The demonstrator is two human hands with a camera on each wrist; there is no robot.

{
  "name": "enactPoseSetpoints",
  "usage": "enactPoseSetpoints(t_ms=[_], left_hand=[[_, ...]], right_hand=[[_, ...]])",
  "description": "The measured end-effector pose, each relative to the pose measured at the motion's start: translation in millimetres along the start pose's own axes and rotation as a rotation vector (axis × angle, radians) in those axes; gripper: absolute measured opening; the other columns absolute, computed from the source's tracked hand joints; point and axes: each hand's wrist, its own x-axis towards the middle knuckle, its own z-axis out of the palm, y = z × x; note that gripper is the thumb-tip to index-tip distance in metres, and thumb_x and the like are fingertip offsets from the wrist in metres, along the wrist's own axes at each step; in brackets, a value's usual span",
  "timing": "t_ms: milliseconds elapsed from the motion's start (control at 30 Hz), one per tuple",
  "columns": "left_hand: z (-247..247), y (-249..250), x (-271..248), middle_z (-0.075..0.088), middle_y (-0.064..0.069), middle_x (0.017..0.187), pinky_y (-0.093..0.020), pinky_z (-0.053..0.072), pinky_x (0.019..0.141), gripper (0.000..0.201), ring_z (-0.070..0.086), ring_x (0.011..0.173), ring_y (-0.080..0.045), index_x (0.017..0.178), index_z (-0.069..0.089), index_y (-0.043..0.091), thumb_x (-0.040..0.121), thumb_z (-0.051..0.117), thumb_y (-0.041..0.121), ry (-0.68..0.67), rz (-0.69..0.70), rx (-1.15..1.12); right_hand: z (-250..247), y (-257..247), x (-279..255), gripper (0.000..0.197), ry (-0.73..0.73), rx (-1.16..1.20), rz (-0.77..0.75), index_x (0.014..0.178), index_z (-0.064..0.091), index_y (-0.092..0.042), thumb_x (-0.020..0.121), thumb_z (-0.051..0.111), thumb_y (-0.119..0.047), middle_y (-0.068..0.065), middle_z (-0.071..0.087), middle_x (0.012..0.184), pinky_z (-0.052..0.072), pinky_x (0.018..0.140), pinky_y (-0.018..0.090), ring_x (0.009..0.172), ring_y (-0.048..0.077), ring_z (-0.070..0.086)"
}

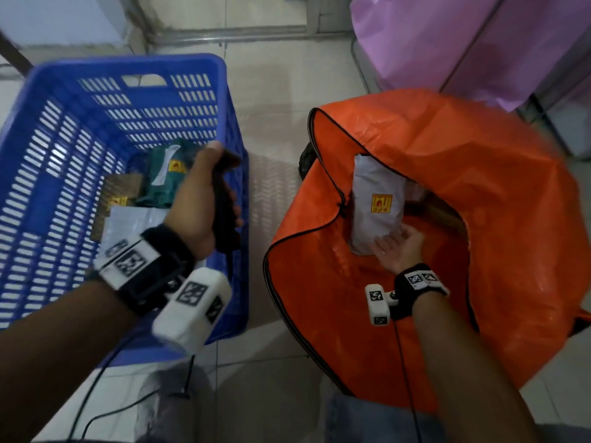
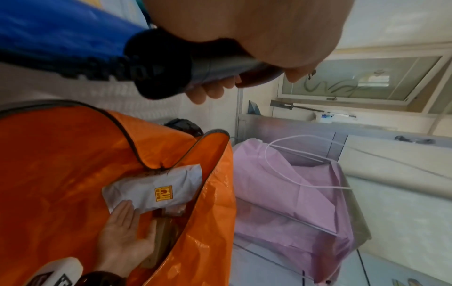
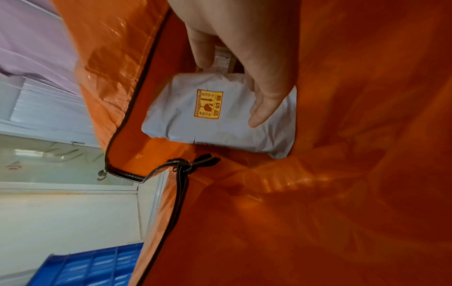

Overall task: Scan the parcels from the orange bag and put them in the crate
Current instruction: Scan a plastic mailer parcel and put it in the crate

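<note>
Right grip: right hand reaches into the orange bag with fingers straight and palm up, fingertips touching the near end of a grey parcel; nothing is clasped yet.
Left grip: left hand is curled round the handle of a black scanner, held over the right side of the blue crate.
Parcel in hand's reach: the grey parcel stands on end inside the bag's open zipped mouth, leaning toward the zip edge, with a yellow sticker facing up.
Still in the bag: behind and under the grey parcel the wrist views show at least 1 brown cardboard piece and a paler labelled packet; how many more lie deeper cannot be told.
Already in the crate: a green parcel, a brown box and a pale grey mailer lie on the crate floor, touching one another.
Progress: judged from this, about 3 parcels are done and the task is partway through, with several left.
Step in hand: picking up the next parcel; it has yet to be lifted, scanned and dropped in the crate.
Surroundings: bag and crate sit side by side on a tiled floor, with a pink sheet draped beyond the bag.
</note>
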Motion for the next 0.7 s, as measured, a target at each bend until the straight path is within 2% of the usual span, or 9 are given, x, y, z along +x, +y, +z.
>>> enactPoseSetpoints(t_ms=[67,133,233,333,367,433,500,600,700], left_hand=[[20.7,-5.6,12.2,0.043,-0.003,0.068,-0.027,0.042,0.051,0.049,0.046,0.051,-0.019,0.103,0.068,0.022,0.097,0.050,0.067,-0.065,-0.039,0.023],[36.4,-9.9,18.7,0.044,-0.003,0.070,-0.027,0.042,0.051,0.047,0.047,0.052,-0.019,0.093,0.067,0.022,0.095,0.053,0.068,-0.099,-0.096,0.037],[41.4,-18.8,22.6,0.046,-0.003,0.070,-0.027,0.042,0.052,0.046,0.048,0.054,-0.019,0.093,0.071,0.025,0.094,0.055,0.068,-0.110,-0.148,0.051],[25.6,-26.9,26.0,0.046,-0.004,0.071,-0.028,0.043,0.053,0.050,0.048,0.054,-0.020,0.110,0.075,0.024,0.095,0.054,0.067,-0.113,-0.176,0.080],[19.4,-27.8,25.7,0.046,-0.004,0.071,-0.029,0.043,0.052,0.053,0.048,0.054,-0.020,0.117,0.073,0.023,0.095,0.053,0.067,-0.115,-0.185,0.092],[7.8,-26.9,25.6,0.045,-0.004,0.070,-0.029,0.043,0.051,0.056,0.047,0.053,-0.020,0.124,0.071,0.021,0.097,0.052,0.066,-0.111,-0.202,0.108],[-2.8,-22.5,23.6,0.046,-0.005,0.069,-0.029,0.042,0.050,0.055,0.047,0.053,-0.020,0.123,0.072,0.020,0.098,0.051,0.065,-0.104,-0.212,0.126],[-15.6,-16.9,21.8,0.047,-0.005,0.070,-0.030,0.044,0.050,0.054,0.049,0.053,-0.020,0.122,0.073,0.024,0.098,0.049,0.065,-0.127,-0.217,0.161],[-17.3,-14.1,20.3,0.048,-0.005,0.072,-0.032,0.045,0.052,0.047,0.050,0.054,-0.021,0.116,0.077,0.029,0.098,0.051,0.064,-0.157,-0.223,0.181]], right_hand=[[0.3,-9.7,1.8,0.038,-0.004,-0.069,-0.020,0.123,0.052,-0.010,0.091,0.054,-0.031,0.011,0.049,0.128,0.049,0.096,0.047,0.129,0.036,0.053],[1.9,-17.9,2.5,0.042,0.001,-0.129,-0.038,0.128,0.051,-0.012,0.090,0.055,-0.031,0.011,0.048,0.129,0.051,0.095,0.048,0.125,0.036,0.054],[8.3,-35.3,1.2,0.030,-0.026,-0.214,-0.103,0.118,0.060,-0.013,0.093,0.054,-0.027,0.007,0.056,0.122,0.049,0.098,0.049,0.112,0.029,0.057],[23.1,-42.8,3.1,0.015,-0.071,-0.282,-0.162,0.093,0.067,-0.017,0.089,0.055,-0.025,0.003,0.067,0.101,0.052,0.072,0.033,0.083,0.016,0.064],[25.3,-43.2,9.4,0.017,-0.097,-0.302,-0.182,0.092,0.069,-0.015,0.086,0.059,-0.027,0.003,0.070,0.100,0.053,0.071,0.030,0.080,0.015,0.067],[22.4,-39.8,38.0,0.046,-0.098,-0.343,-0.202,0.107,0.076,-0.014,0.069,0.071,-0.038,0.003,0.074,0.116,0.052,0.096,0.041,0.103,0.024,0.069],[7.6,-36.3,86.3,0.065,-0.086,-0.359,-0.242,0.117,0.076,-0.016,0.057,0.076,-0.043,0.006,0.075,0.120,0.047,0.107,0.052,0.116,0.032,0.067],[14.1,-40.2,77.9,0.071,-0.093,-0.424,-0.187,0.119,0.075,-0.016,0.055,0.082,-0.047,0.009,0.075,0.119,0.049,0.105,0.055,0.113,0.035,0.069],[23.9,-39.9,44.2,0.059,-0.119,-0.584,-0.137,0.128,0.069,-0.011,0.079,0.081,-0.042,0.009,0.073,0.121,0.056,0.085,0.038,0.107,0.028,0.069]])
